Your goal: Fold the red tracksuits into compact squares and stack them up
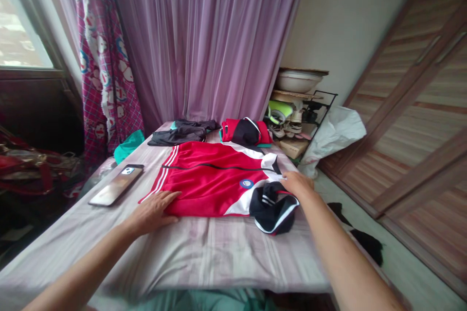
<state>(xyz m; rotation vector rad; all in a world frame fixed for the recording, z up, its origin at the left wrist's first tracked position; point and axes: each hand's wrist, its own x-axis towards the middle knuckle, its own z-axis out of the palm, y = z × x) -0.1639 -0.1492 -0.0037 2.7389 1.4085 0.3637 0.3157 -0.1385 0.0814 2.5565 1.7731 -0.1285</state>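
A red sports jacket (207, 175) with white shoulders, dark sleeves and a round blue badge lies spread on the bed, its collar to the right. White stripes run along its hem, and a dark line crosses its middle. The near sleeve is bunched in a loop. My left hand (157, 210) rests flat on the near hem corner, fingers stretched out. At the shoulder beside the collar, my right hand (296, 184) has its fingers closed on the cloth; the fingertips are partly hidden.
A phone (118, 184) lies face down at the left. Behind the jacket are dark clothes (182, 132) and a folded red and black bundle (246, 131). A shoe rack (292, 121), a white sack (335, 131) and a wooden wardrobe (412, 121) stand right of the bed (219, 257).
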